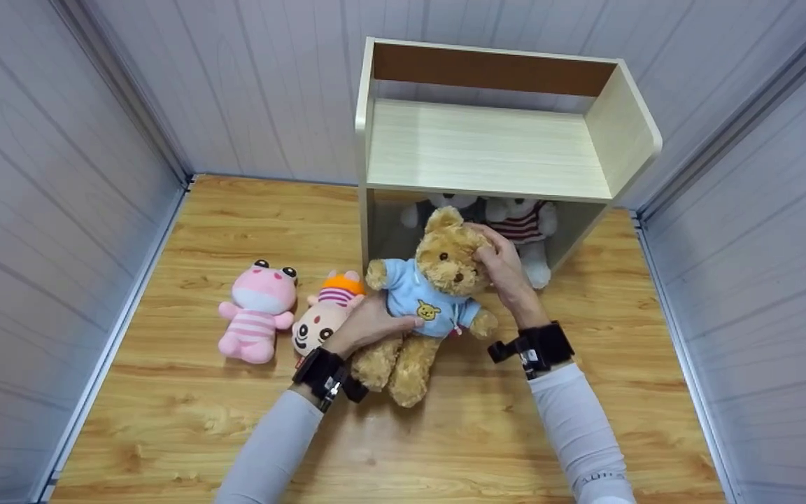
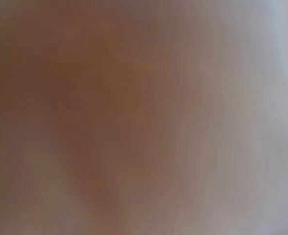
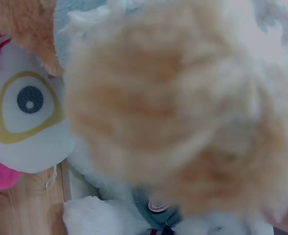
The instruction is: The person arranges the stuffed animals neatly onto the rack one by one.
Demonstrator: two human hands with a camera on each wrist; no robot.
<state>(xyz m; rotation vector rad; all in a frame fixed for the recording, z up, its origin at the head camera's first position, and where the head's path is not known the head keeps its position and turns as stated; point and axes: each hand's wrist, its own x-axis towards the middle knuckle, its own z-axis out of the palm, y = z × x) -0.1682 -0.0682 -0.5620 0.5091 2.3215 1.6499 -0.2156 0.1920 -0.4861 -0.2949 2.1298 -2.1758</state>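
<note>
grey sleeves [image 1: 581,434] come in along the lower edge of the head view, each ending at a black wrist strap [image 1: 546,346]. just past the straps, both hands are on a brown teddy bear [image 1: 410,283] in a light blue hoodie. the left hand [image 1: 375,322] holds the bear low on its side, beside the belly, with the thumb laid across the front near a small yellow animal patch; its other fingers are hidden behind the toy. the left wrist view is only a brown and grey blur. the right hand [image 1: 504,269] grips the opposite side of the bear's head, thumb by the eye and fingers curled around the ear. between the two hands the bear leans, face up, its legs toward the person and its head toward the shelf; whether it touches the wood-grain surface [image 1: 186,413] cannot be told.

to the left, near the left hand, lies a plush doll [image 1: 313,332] with an orange hat, and beyond it to the side a pink frog plush [image 1: 257,315] with a striped body.

in the right wrist view, blurred fur covers the middle, with a white plush head [image 3: 31,152] and its yellow-ringed eye at one side.

beyond the bear stands a pale two-level shelf [image 1: 480,147]. its lower compartment holds a white plush in red stripes [image 1: 518,227] and another in a dark garment [image 1: 471,208], both partly covered. behind rises a pale panelled wall [image 1: 270,84].
</note>
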